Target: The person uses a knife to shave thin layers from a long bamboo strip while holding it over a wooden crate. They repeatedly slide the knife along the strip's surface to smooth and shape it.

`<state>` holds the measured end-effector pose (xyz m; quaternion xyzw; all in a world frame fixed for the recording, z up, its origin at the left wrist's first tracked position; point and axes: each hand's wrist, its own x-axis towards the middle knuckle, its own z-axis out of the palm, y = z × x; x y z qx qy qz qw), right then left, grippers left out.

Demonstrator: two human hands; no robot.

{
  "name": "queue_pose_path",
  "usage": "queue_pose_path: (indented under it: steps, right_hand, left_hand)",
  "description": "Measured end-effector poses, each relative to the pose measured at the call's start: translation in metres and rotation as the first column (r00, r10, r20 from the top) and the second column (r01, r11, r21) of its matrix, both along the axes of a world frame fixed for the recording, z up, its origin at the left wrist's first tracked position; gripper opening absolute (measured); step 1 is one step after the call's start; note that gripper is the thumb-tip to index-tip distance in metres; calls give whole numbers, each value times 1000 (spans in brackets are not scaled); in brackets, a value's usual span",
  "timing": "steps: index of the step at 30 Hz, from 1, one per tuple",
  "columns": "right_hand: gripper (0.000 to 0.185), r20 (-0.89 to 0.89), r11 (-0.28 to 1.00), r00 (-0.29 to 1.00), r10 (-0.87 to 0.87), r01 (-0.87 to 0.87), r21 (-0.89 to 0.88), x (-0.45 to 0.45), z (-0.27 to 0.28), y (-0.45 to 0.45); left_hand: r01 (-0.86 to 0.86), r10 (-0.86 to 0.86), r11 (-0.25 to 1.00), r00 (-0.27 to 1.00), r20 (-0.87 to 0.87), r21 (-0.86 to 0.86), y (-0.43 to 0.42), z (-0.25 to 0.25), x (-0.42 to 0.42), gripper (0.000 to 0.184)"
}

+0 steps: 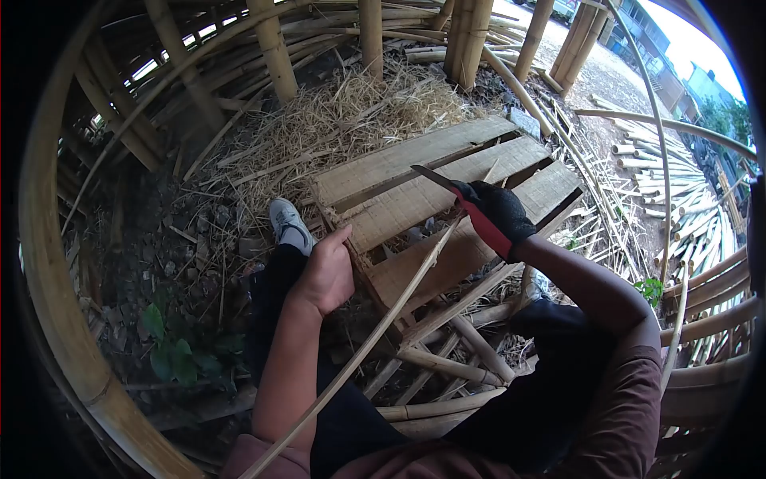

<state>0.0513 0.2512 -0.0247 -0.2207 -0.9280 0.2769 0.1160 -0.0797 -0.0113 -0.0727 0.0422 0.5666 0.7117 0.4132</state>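
Head view: right hand (499, 211), gloved, held a knife (435, 176) in a closed grip above the middle of the slatted surface (415, 156). A bamboo strip (388, 318) slanted from that hand over the near-left corner. Left hand (327, 271) met the left edge; finger closure could not be told. Strip judged already split; remaining work unclear. No container identified.

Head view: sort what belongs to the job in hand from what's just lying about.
Likely part of the job:
knife, held in the gloved right hand
long bamboo strip, running up to that hand
slatted wooden crate, with the bare left hand at its edge

Apparently just lying about:
heap of straw-like scraps
bamboo poles on the ground at right
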Motion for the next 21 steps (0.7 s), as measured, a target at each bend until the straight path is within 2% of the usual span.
queue_pose_path:
  steps: [1,2,4,5,7,8,10,12,14,16,17,19,20,21]
  right_hand:
    - [42,1,1000,1000,-4,4,2,1,2,-1]
    - [42,1,1000,1000,-10,10,5,1,3,-2]
    - [43,19,1000,1000,-13,13,6,-1,2,1]
    - [44,43,1000,999,-15,15,8,-2,2,2]
    - [45,43,1000,999,-17,16,10,-3,1,2]
    - [47,45,1000,999,-17,17,17,-4,1,2]
    - [48,71,999,997,-20,22,-26,-4,9,-3]
    - [49,103,998,994,-23,29,-64,-5,9,-4]
    - [51,41,1000,999,13,-14,20,-7,2,0]
    - [51,41,999,999,26,-27,20,-8,1,1]
    - [50,43,999,998,36,-37,17,-7,1,1]
    - [50,44,999,999,27,-28,27,-6,1,0]
    - [49,50,999,999,17,-19,35,-5,2,-1]
    - [49,49,999,999,15,-17,36,-4,1,-1]
  left_hand:
    - [155,-182,979,960,213,135,-1,3,-3,38]
    - [155,-181,979,961,208,133,-2,-3,-7,38]
    - [82,-303,885,850,431,459,-4,-28,-19,48]
    - [85,-302,887,851,430,454,-6,-37,-23,48]
    - [146,-540,667,770,339,731,-9,-50,-27,47]
    - [150,-539,671,771,339,726,-9,-55,-30,47]
    - [219,-520,636,830,201,740,-10,-63,-33,51]
    - [187,-489,640,847,207,745,-17,-70,-31,49]
    - [155,-459,638,863,211,754,-22,-77,-32,48]
    - [240,-527,546,843,107,802,-21,-83,-37,39]
    - [244,-528,544,843,101,803,-17,-86,-41,39]
    - [304,-787,223,617,-14,926,-3,-77,-41,36]
    - [308,-788,218,616,-20,926,1,-74,-38,36]
    - [319,-507,684,854,114,656,4,-46,-21,43]
